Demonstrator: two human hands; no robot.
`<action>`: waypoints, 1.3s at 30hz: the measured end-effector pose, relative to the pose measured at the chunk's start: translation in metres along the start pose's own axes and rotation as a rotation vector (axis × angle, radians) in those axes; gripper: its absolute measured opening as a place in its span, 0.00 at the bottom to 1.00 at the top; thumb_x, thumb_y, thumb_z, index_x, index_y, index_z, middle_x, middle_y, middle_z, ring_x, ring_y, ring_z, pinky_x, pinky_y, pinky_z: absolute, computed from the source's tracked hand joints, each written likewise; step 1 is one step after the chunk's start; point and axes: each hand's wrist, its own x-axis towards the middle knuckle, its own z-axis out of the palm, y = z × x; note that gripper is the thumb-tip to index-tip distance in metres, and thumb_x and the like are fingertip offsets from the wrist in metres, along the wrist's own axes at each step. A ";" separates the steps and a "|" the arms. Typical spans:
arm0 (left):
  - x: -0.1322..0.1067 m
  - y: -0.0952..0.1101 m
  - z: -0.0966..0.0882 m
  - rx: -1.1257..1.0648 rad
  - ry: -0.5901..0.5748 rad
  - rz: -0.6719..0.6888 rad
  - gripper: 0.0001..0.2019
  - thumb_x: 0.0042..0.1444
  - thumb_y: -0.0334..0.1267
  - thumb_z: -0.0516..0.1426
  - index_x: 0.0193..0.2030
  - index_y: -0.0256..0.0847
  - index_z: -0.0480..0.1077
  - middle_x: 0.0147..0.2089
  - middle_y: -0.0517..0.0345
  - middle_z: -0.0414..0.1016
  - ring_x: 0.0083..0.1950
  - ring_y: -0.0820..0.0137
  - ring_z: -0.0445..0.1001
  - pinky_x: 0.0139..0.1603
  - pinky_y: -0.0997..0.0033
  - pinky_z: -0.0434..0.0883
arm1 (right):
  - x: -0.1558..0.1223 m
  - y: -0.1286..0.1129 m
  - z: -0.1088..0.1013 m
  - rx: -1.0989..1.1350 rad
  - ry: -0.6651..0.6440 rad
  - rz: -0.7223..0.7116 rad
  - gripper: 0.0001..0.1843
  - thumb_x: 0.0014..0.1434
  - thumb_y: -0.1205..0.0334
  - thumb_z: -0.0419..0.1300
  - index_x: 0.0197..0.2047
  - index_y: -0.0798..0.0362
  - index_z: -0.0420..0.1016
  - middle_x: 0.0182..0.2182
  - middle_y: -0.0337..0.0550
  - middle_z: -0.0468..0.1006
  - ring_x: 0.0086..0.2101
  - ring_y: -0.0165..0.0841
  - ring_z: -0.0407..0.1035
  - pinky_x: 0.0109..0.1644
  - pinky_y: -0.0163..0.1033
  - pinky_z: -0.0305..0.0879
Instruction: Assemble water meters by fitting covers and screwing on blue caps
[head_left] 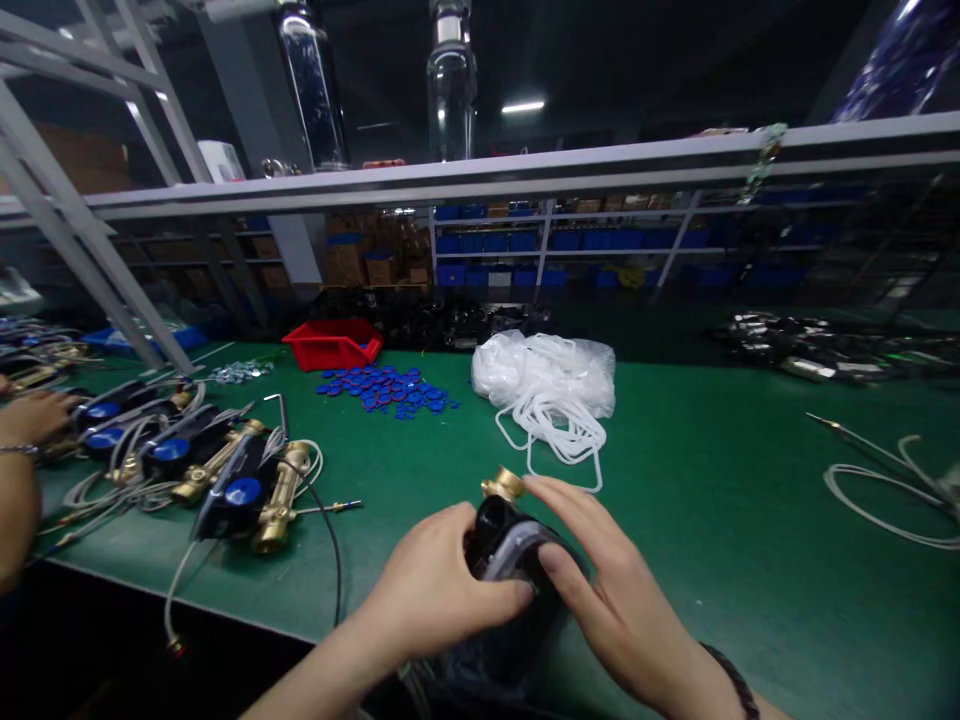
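Observation:
Low in the middle of the view, near the bench's front edge, both my hands are on a black housing (491, 522) with a threaded brass fitting (504, 484) at its far end. My left hand (439, 585) is closed round the housing's left side, its thumb lying across the top. A pale grey strip (517, 545) curves over the housing between my hands. My right hand (615, 580) holds the right side, with the thumb on the strip's edge and the forefinger reaching to the brass fitting. The housing's lower part is dark and partly hidden by my hands.
On the green bench (690, 480) lie a coil of white tubing (559, 425), a plastic bag (544, 365), blue discs (386, 388) and a red bin (330, 345). Black-and-brass meters (244, 490) with cables stand left, near another person's hand (34, 415). A shelf (480, 175) crosses above.

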 end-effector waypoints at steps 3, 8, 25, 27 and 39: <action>0.012 0.016 0.000 0.362 -0.154 0.074 0.14 0.42 0.49 0.59 0.30 0.39 0.72 0.32 0.52 0.78 0.33 0.58 0.75 0.30 0.68 0.63 | 0.008 0.018 0.015 0.229 -0.198 0.325 0.29 0.66 0.43 0.40 0.41 0.54 0.75 0.38 0.50 0.77 0.40 0.39 0.70 0.46 0.44 0.66; 0.032 0.010 0.021 0.420 -0.279 0.036 0.21 0.43 0.54 0.57 0.37 0.39 0.74 0.36 0.49 0.79 0.35 0.56 0.76 0.29 0.68 0.64 | 0.003 0.053 0.038 0.299 -0.235 0.495 0.38 0.64 0.38 0.33 0.25 0.55 0.71 0.25 0.46 0.74 0.28 0.36 0.67 0.33 0.40 0.64; -0.006 -0.015 0.000 0.402 -0.317 0.067 0.20 0.41 0.57 0.60 0.32 0.42 0.76 0.26 0.55 0.78 0.27 0.61 0.75 0.25 0.72 0.61 | 0.018 0.015 0.006 -0.192 -0.579 0.114 0.16 0.65 0.57 0.49 0.39 0.57 0.74 0.37 0.51 0.72 0.39 0.41 0.64 0.45 0.46 0.59; -0.005 -0.020 0.007 0.318 -0.316 0.120 0.14 0.44 0.51 0.59 0.30 0.44 0.76 0.27 0.56 0.79 0.28 0.61 0.76 0.26 0.72 0.61 | 0.027 0.006 0.012 -0.287 -0.785 -0.020 0.17 0.66 0.58 0.48 0.35 0.57 0.74 0.33 0.50 0.74 0.37 0.40 0.65 0.44 0.45 0.61; -0.001 -0.036 0.030 0.178 -0.252 0.176 0.12 0.41 0.42 0.55 0.27 0.37 0.75 0.29 0.46 0.79 0.33 0.54 0.78 0.33 0.65 0.68 | 0.029 0.007 0.028 -0.281 -0.848 -0.114 0.17 0.64 0.65 0.46 0.31 0.57 0.73 0.29 0.48 0.75 0.31 0.35 0.67 0.43 0.42 0.61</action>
